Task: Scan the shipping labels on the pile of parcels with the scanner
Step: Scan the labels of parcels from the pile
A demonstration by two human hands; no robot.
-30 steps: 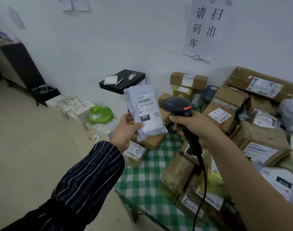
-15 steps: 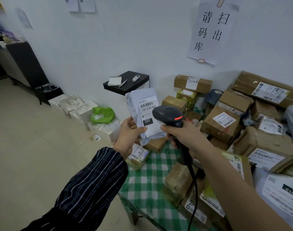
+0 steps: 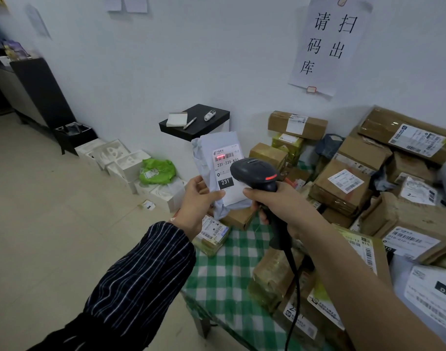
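Observation:
My left hand [image 3: 198,201] grips the lower left edge of a grey poly-bag parcel [image 3: 211,148], held upright with its white shipping label [image 3: 225,171] facing me. My right hand [image 3: 275,203] grips the handle of a black corded scanner [image 3: 255,173], whose head points at the label and covers its right part. A red scan line lies across the label's barcode. The pile of brown cardboard parcels [image 3: 343,188] with white labels fills the table to the right.
The table carries a green checked cloth [image 3: 222,274]. A small labelled box [image 3: 211,234] sits at its left edge. A black shelf [image 3: 194,120] with a notepad and pen juts from the wall. White foam boxes [image 3: 123,160] and a green bag [image 3: 157,171] lie on the floor.
The scanner has moved left and closer over the label, and a red scan line now shows on the barcode. The parcel stays held in my left hand.

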